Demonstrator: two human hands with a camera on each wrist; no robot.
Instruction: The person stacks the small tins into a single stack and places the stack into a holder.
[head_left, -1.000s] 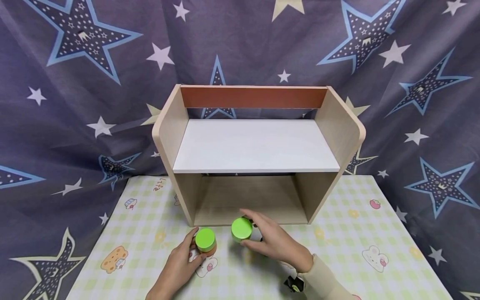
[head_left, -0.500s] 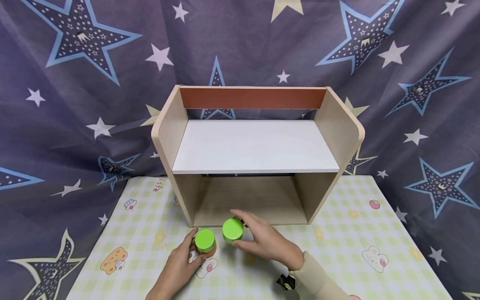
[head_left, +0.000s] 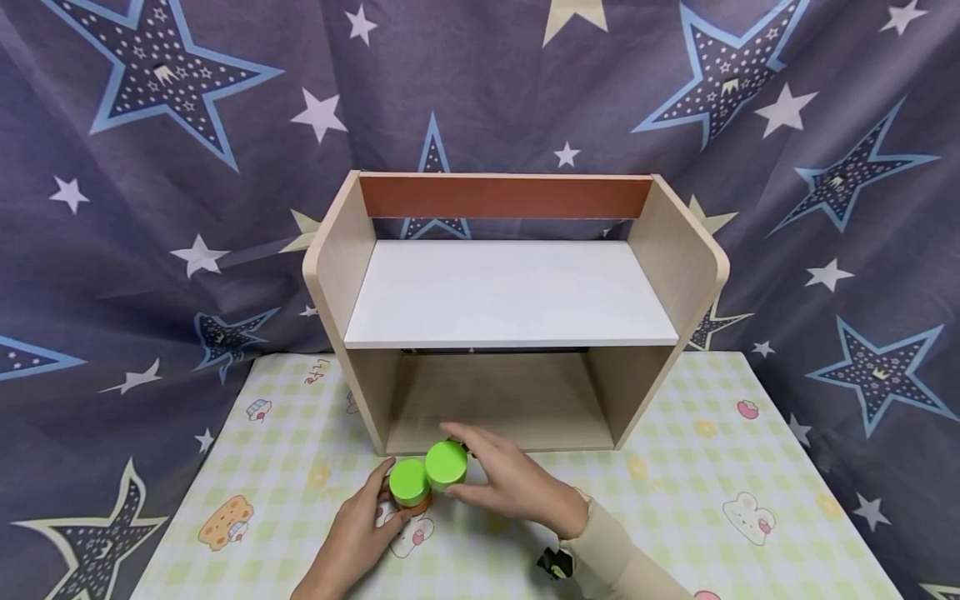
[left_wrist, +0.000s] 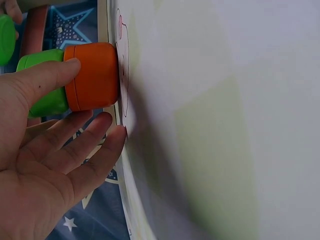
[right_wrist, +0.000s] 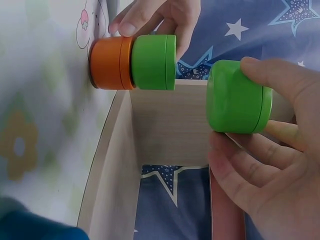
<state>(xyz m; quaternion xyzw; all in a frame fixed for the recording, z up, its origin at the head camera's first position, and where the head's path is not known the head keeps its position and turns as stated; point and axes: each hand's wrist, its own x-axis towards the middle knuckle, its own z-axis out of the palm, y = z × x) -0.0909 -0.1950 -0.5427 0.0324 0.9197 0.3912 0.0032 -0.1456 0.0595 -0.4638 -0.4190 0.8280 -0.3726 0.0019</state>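
Observation:
An orange round jar (right_wrist: 107, 62) stands upright on the table with a green jar (right_wrist: 152, 62) stacked on top of it. My left hand (head_left: 356, 533) grips this stack from the left, thumb across the orange jar (left_wrist: 95, 75) and fingers on its other side. A second green jar (right_wrist: 235, 97) is pinched between the thumb and fingers of my right hand (head_left: 517, 483). It is held in the air, above and slightly right of the stack. In the head view its green top (head_left: 446, 465) overlaps the edge of the stacked one.
A wooden shelf unit with a white middle board (head_left: 510, 292) stands right behind the hands. The checked cloth (head_left: 690, 500) covers the table, and a star-patterned curtain (head_left: 495, 92) hangs behind. A blue rounded object (right_wrist: 40, 227) shows at the corner of the right wrist view.
My right hand has carried its green jar leftward, up to the stack. The left hand and the stack have stayed in place.

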